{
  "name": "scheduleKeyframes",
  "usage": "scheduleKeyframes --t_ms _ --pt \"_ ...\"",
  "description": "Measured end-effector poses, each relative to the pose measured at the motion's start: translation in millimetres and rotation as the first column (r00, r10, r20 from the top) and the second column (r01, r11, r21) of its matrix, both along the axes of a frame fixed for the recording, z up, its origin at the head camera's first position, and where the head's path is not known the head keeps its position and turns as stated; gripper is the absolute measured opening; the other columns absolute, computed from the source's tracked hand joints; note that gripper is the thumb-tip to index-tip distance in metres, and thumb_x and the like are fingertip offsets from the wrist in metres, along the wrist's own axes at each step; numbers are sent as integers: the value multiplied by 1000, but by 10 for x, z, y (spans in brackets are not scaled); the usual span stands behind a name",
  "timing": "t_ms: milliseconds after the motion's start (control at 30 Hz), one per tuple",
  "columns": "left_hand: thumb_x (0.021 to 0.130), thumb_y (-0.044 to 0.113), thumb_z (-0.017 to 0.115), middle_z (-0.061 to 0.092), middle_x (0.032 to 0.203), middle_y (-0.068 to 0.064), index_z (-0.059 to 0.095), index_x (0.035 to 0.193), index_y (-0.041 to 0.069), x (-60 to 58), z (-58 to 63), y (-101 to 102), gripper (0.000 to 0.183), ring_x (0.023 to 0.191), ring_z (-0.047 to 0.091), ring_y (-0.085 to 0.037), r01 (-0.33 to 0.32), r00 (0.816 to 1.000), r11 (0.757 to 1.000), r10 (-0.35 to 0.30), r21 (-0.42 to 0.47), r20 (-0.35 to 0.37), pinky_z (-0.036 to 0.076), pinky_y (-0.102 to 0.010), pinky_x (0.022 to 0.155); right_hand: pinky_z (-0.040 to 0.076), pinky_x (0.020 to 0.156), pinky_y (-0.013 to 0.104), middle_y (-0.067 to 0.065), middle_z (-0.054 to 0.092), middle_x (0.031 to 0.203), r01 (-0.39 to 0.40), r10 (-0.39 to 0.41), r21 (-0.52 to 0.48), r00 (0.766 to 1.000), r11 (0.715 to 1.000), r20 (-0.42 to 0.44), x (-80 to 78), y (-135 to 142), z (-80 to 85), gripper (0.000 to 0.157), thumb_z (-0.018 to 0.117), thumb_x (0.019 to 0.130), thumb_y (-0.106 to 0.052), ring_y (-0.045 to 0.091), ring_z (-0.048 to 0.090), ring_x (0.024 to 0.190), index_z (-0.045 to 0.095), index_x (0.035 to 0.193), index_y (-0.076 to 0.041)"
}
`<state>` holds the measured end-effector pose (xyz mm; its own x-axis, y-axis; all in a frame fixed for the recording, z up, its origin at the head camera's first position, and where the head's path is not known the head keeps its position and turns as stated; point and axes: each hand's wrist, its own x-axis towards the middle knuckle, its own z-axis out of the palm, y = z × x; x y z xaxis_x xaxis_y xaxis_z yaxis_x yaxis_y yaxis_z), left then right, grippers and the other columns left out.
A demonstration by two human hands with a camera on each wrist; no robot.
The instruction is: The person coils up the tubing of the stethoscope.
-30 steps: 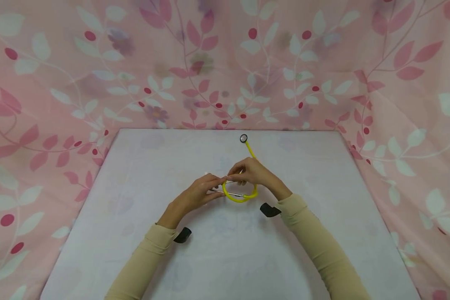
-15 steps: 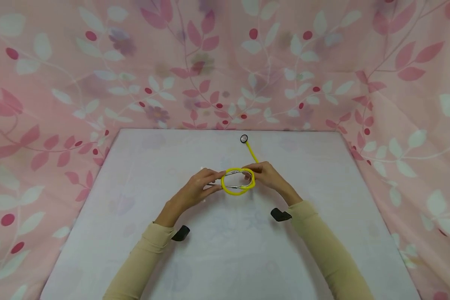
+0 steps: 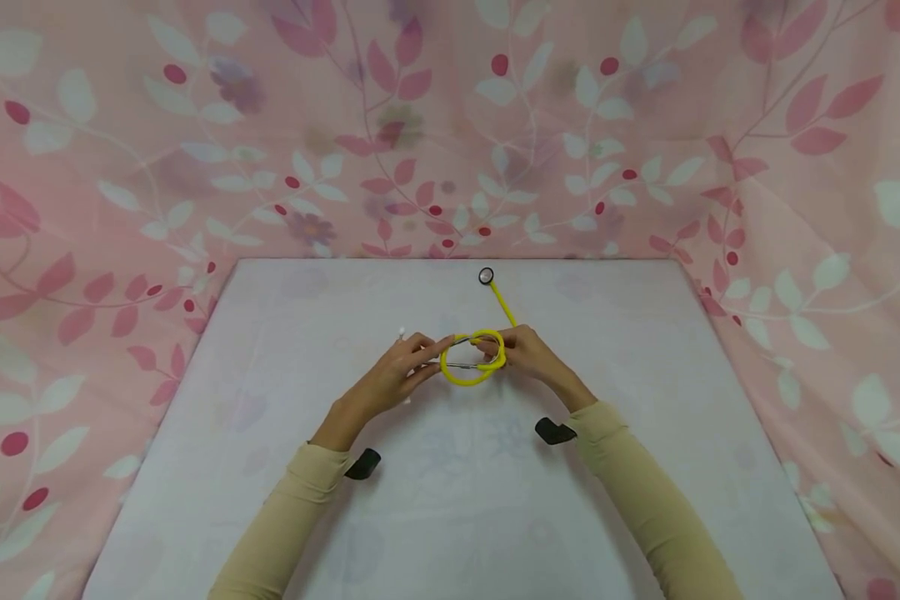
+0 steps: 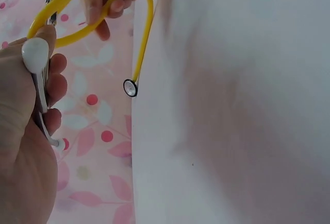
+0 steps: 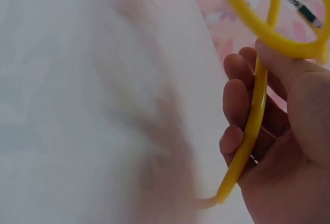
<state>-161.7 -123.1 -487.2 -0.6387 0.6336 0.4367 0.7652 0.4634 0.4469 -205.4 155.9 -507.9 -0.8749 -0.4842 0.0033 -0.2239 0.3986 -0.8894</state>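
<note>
Both hands hold a stethoscope with yellow tubing (image 3: 463, 382) above the table. My left hand (image 3: 381, 382) grips its metal ear tubes, and in the left wrist view a white ear tip (image 4: 35, 55) shows beside the thumb. In my right hand (image 3: 534, 357) lies the yellow tubing (image 5: 253, 116), with fingers curled round it and the thumb near the loop. The tubing is coiled in a loop around the metal tubes between the hands. From the right hand the tube runs to the round chest piece (image 3: 486, 276) near the table's far edge.
A white-covered table (image 3: 450, 517) lies under the hands. Pink floral cloth (image 3: 450, 125) hangs behind it and at both sides. A black wrist piece (image 3: 363, 464) sits at the left sleeve, and another black piece (image 3: 553, 431) at the right.
My right hand has moved to the right, away from the left fingers. The loop of tubing has shifted slightly up and away. The chest piece stays nearly in place.
</note>
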Motion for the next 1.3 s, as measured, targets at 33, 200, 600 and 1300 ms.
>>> scheduleKeyframes --t_ms 33,200,600,1300 --pt "88 9 73 60 108 -3 52 143 15 -4 1 1 60 84 53 -12 16 1000 1000 -16 13 4 45 -27 72 49 63 24 7 73 78 -3 4 19 1000 1000 -13 1 -13 -11 29 64 96 -26 13 62 68 74 103 0" --pt "91 13 68 60 107 -5 52 143 10 -44 0 -12 54 91 60 -13 63 997 996 -65 60 36 50 -25 75 49 78 23 4 76 99 -13 21 115 998 993 -66 23 -69 -78 29 62 97 -30 11 65 89 74 117 -12" --pt "90 12 69 65 105 -4 55 140 9 -147 -187 -176 51 83 54 -12 -63 994 998 62 8 90 46 -25 70 48 71 30 2 67 77 -34 154 378 944 925 -292 282 -29 -154 10 63 97 -14 12 56 72 68 91 -7" --pt "94 9 65 66 99 -8 57 136 2 -276 -319 -195 44 79 54 -15 -129 964 991 132 -30 231 45 -30 72 48 58 22 -2 58 85 109 526 678 546 727 -652 1048 -478 192 24 66 95 -25 9 58 70 66 117 -15"
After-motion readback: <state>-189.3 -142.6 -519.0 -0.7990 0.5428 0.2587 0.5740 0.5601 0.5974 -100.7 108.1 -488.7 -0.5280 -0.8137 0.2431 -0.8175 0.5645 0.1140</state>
